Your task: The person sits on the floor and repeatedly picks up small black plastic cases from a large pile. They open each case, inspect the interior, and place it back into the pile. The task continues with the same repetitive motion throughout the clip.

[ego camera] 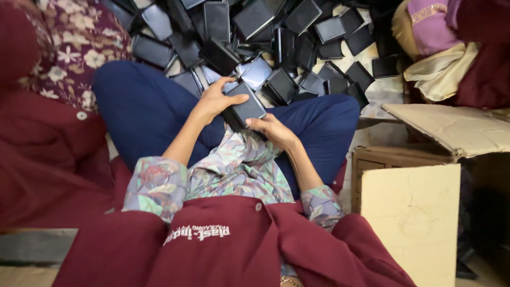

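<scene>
I sit cross-legged on the floor in blue trousers and a maroon apron. Both hands grip one black rectangular plastic box [245,109] over my lap. My left hand [217,99] wraps its upper left edge, thumb lying across the top. My right hand [272,129] supports it from below at the lower right corner. Just beyond the held box spreads a heap of several similar black plastic boxes [276,42] on the floor, some shiny, some lying on edge.
An open cardboard carton [411,212] stands at my right, its flap [451,127] folded outward. Another person in a floral top and maroon cloth [58,79] sits close on my left. A third person's purple and cream clothing [435,37] is at the upper right.
</scene>
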